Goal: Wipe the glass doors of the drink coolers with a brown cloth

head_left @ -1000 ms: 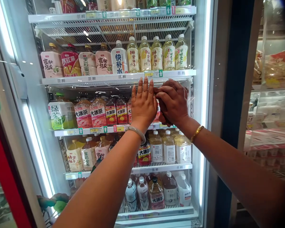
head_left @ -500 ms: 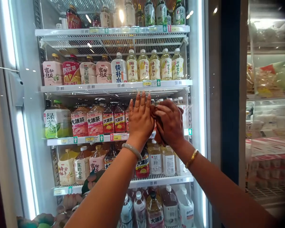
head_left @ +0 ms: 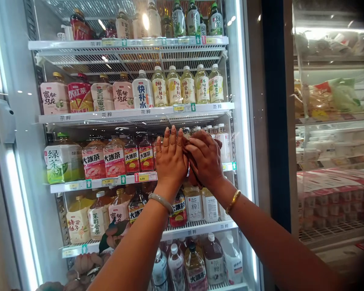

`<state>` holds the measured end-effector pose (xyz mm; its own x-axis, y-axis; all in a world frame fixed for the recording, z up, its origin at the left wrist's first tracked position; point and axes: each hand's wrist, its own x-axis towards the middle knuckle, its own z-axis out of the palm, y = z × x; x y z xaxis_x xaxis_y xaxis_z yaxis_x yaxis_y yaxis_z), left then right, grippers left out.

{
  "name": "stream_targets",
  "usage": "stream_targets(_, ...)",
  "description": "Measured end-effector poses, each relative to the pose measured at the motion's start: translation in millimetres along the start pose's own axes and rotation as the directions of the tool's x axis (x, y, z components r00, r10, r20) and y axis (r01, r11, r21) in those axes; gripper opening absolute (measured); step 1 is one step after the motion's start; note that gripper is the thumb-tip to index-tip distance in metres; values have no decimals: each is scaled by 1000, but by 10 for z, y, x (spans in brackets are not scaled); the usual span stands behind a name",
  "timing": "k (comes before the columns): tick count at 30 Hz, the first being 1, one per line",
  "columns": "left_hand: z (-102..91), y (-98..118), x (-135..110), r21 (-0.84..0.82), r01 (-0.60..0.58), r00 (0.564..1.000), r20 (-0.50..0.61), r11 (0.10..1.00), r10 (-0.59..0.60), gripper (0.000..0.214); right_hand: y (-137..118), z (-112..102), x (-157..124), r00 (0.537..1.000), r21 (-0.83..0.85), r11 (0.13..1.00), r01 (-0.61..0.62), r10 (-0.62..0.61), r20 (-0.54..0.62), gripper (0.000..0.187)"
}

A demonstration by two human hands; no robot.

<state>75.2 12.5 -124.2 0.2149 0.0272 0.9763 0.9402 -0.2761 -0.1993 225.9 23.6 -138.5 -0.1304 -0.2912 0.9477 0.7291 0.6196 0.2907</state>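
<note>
I have both hands up inside an open drinks cooler (head_left: 242,121), at its third shelf (head_left: 57,187). My left hand (head_left: 170,161) is open and flat, fingers straight and together, pointing up, its back towards me. My right hand (head_left: 204,159) is just beside it, touching it, with fingers curled across towards the left fingers. I cannot tell whether it grips anything, since its palm side is hidden. A pale bangle (head_left: 160,202) sits on the left wrist and a gold one (head_left: 233,201) on the right.

Directly behind the hands stands a row of small white-capped bottles (head_left: 222,141). They are pale with light labels, and only their caps and the rightmost bottle show past my fingers.

The shelves are white wire racks with price rails along the front, lit by bright strips down both sides. To the right, beyond a dark frame, a second glass-fronted case (head_left: 330,133) holds packaged goods, which are blurred.

On the same shelf, left of my hands, are red-labelled tea bottles (head_left: 131,155) and a squarish green tea bottle (head_left: 59,161). The shelf above carries yellow-labelled bottles (head_left: 173,87), and the lowest rack holds large bottles (head_left: 195,270).
</note>
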Motion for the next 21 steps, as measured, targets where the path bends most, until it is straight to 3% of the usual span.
stream_targets(3, -5, 3, -50, -6, -12, 1000, 7, 1000, 12, 63, 97, -131, -138, 999, -10, 999, 49, -49, 14, 28)
stream_targets(5, -5, 14, -74, -23, -10, 1000, 10, 1000, 10, 64, 168, -155, -103, 1000, -44, 999, 16, -17, -19, 26)
stream_targets(9, 1, 30, -89, -21, 12, 1000, -1, 1000, -12, 64, 129, -11, 103, 991, -94, 991, -97, 88, -101, 22)
stream_targets(13, 0, 27, -99, -33, 19, 1000, 18, 999, -18, 62, -18, 49, 20, 1000, -79, 997, -4, 2, -22, 23)
stream_targets(17, -14, 39, -118, -30, 16, 1000, 11, 999, -15, 63, 50, -123, -209, 995, -33, 995, 91, -89, 51, 25)
stream_targets(21, -26, 62, -131, -35, 28, 1000, 8, 999, -28, 62, 164, -145, -90, 998, -73, 997, 30, -26, 58, 26)
